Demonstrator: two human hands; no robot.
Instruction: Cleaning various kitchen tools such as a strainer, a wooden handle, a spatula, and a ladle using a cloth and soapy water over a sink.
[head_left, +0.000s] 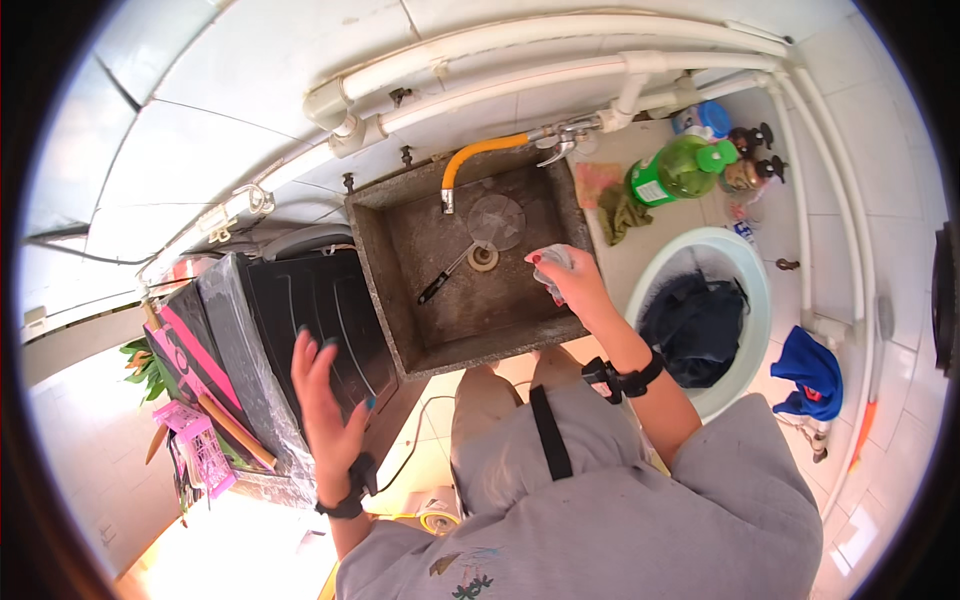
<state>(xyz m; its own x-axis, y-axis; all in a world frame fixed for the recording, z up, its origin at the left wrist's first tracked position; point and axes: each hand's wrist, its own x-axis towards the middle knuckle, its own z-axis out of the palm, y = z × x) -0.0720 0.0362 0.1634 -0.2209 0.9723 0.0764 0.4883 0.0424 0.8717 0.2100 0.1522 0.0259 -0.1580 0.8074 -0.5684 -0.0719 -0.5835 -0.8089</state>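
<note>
My right hand (574, 281) is closed around a crumpled, whitish, translucent piece of material, held above the right side of a stone sink (480, 360). What the material is, I cannot tell. To the left of the sink, my left hand (326, 397) is raised with its fingers apart and nothing in it. In the basin lie a round clear disc (496, 223), a black-handled utensil (435, 288) and, beside its tip, the drain fitting (483, 256). An orange hose (480, 154) with a metal end bends down from the tap over the basin.
On the right ledge stand a green detergent bottle (679, 172), pump bottles (742, 176) and a dark green cloth (622, 215). A pale tub (759, 300) holds dark fabric. A blue cloth (810, 375) hangs at the right wall. A black appliance (315, 300) adjoins the sink; white pipes (525, 82) cross the wall.
</note>
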